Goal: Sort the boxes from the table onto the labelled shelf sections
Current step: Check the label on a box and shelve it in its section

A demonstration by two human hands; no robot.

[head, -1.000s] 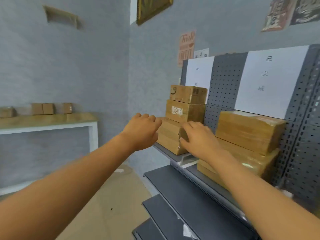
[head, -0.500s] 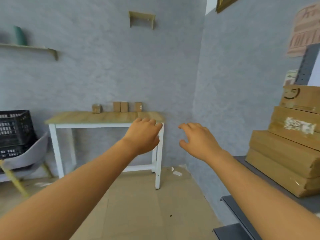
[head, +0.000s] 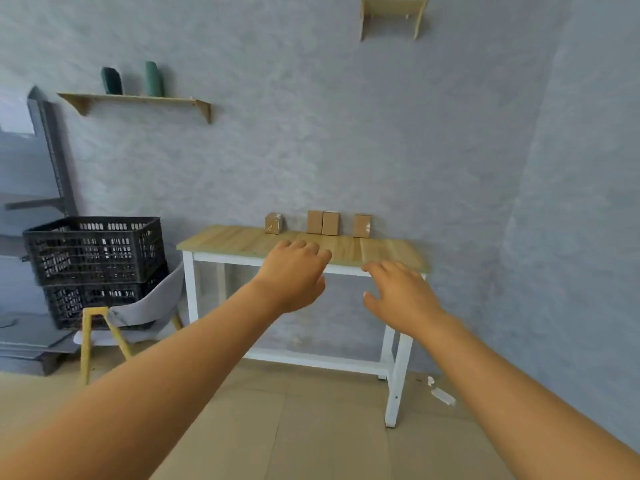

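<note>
Several small cardboard boxes stand in a row at the back of a wooden table point(head: 242, 242) with white legs: one taped box point(head: 274, 223) on the left, a pair of plain boxes point(head: 322, 222) side by side, and one box point(head: 362, 225) on the right. My left hand point(head: 292, 273) and my right hand point(head: 398, 294) are stretched out in front of me, short of the table, fingers relaxed and holding nothing. The labelled shelf is out of view.
Two stacked black crates point(head: 93, 251) sit on a grey chair point(head: 138, 310) left of the table. A grey rack point(head: 31, 209) stands at the far left. A wall shelf point(head: 135, 100) carries two green vases. A scrap point(head: 440, 393) lies on the floor.
The view has swung left, away from the shelf with stacked boxes, toward the table. My right hand left the box on the shelf. Both hands now hang free in the air.
</note>
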